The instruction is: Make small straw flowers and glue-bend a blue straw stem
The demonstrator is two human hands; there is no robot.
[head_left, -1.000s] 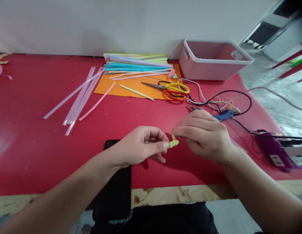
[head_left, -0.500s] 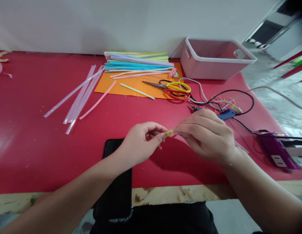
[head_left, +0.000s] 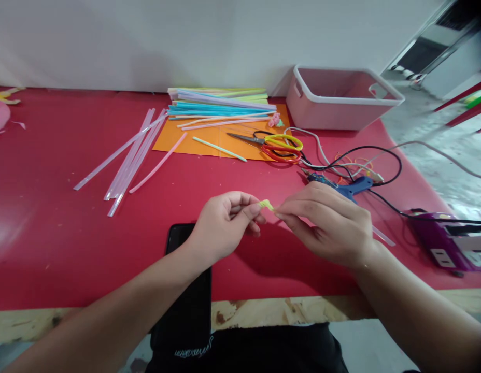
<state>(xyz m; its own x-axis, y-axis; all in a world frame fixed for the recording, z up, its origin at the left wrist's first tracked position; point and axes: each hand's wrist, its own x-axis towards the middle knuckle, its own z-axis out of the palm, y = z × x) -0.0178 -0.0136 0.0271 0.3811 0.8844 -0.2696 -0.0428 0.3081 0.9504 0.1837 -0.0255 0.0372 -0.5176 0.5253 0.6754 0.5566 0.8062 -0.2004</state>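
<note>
A short yellow-green piece of pipe cleaner point(head_left: 266, 204) is stretched between my two hands above the red table point(head_left: 88, 248). My left hand point(head_left: 228, 220) pinches its left end between thumb and forefinger, the other fingers curled loosely behind. At its right end the fingertips of my right hand point(head_left: 328, 220) are pinched together. The piece bends in the middle. Just beyond my right hand lies a blue glue gun point(head_left: 361, 185), partly covered by the hand. A black phone point(head_left: 186, 300) lies under my left forearm.
Coloured pipe cleaners point(head_left: 221, 107) lie on an orange sheet point(head_left: 174, 142) with scissors point(head_left: 279, 145). Clear glue sticks point(head_left: 133, 155) are at the left. A pink basket point(head_left: 341, 106) stands at the back right. Cables point(head_left: 399, 160) run to a purple power strip point(head_left: 446, 241).
The yellow-green piece shows more between my fingers and is now bent, where it was straighter. My left hand has shifted slightly left. Both hands keep their pinch.
</note>
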